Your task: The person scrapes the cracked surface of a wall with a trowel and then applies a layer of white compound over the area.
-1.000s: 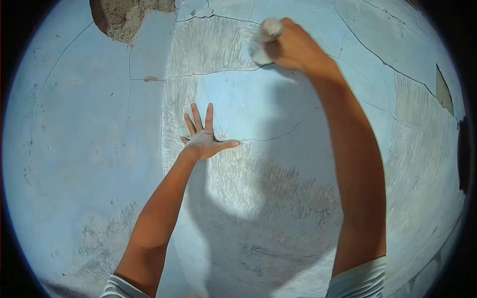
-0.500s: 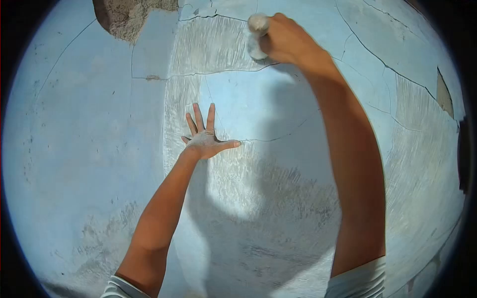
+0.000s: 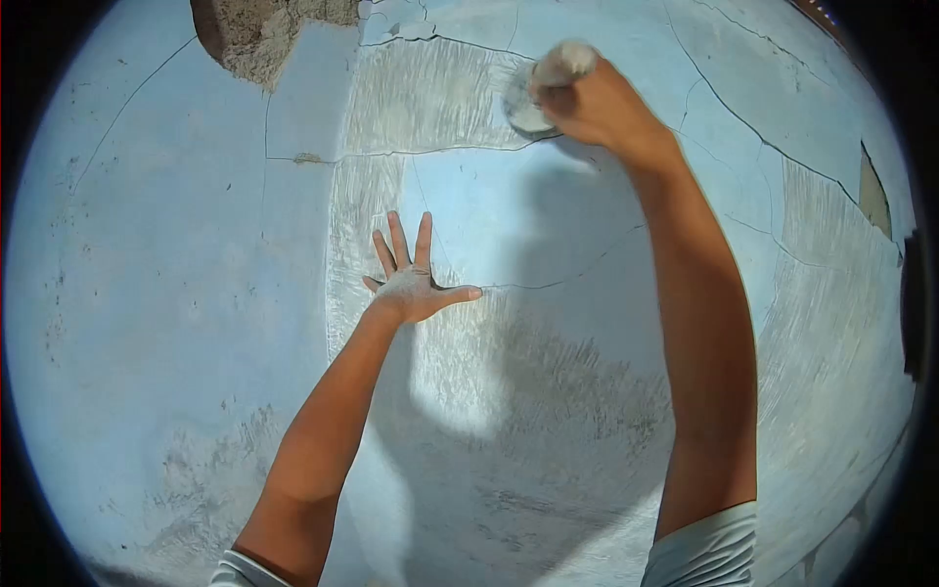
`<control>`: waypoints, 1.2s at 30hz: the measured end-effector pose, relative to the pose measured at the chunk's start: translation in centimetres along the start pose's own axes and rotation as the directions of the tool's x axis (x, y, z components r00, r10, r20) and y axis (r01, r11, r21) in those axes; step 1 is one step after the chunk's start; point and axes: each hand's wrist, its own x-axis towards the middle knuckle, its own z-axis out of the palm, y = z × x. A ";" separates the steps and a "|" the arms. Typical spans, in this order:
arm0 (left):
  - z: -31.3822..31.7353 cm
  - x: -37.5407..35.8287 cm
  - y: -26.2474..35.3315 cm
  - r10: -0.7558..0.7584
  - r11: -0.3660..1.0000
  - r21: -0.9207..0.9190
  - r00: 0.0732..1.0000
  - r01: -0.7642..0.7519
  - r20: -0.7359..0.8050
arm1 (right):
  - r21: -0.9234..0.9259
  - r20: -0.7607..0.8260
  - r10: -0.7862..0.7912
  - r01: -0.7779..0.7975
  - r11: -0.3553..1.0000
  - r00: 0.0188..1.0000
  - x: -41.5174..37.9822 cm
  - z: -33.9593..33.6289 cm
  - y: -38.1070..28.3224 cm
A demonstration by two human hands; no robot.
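Note:
My left hand (image 3: pixel 409 292) lies flat on the cracked blue wall (image 3: pixel 245 254), fingers spread and the back of the hand dusted with pale powder. Higher up and to the right, my right hand (image 3: pixel 599 106) is closed round a dusty grey hand tool (image 3: pixel 565 65). It has a thick, rounded end above the fist and a flatter, rounded part below, against the wall. I cannot tell its exact kind, as my fingers and blur cover much of it. Left of the tool is a scraped, streaky grey patch (image 3: pixel 425 96), with cracks along its upper and lower edges.
A hole in the plaster (image 3: pixel 259 39) at the upper left bares rough brown material. More scraped wall (image 3: pixel 822 293) spans the right side, near a chipped spot (image 3: pixel 873 191). A dark object (image 3: pixel 914 305) stands at the right edge. Shadows of my arms fall across the lower wall.
My right hand and the tool have moved right and slightly down along the wall, the tool now more tilted. My left hand stays planted; the whole view has shifted slightly.

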 end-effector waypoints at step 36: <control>0.0 0.2 -0.4 0.003 0.998 -0.058 1.000 -0.004 -0.030 | -0.103 0.073 0.072 -0.065 0.993 0.995 2.7 -1.9 2.5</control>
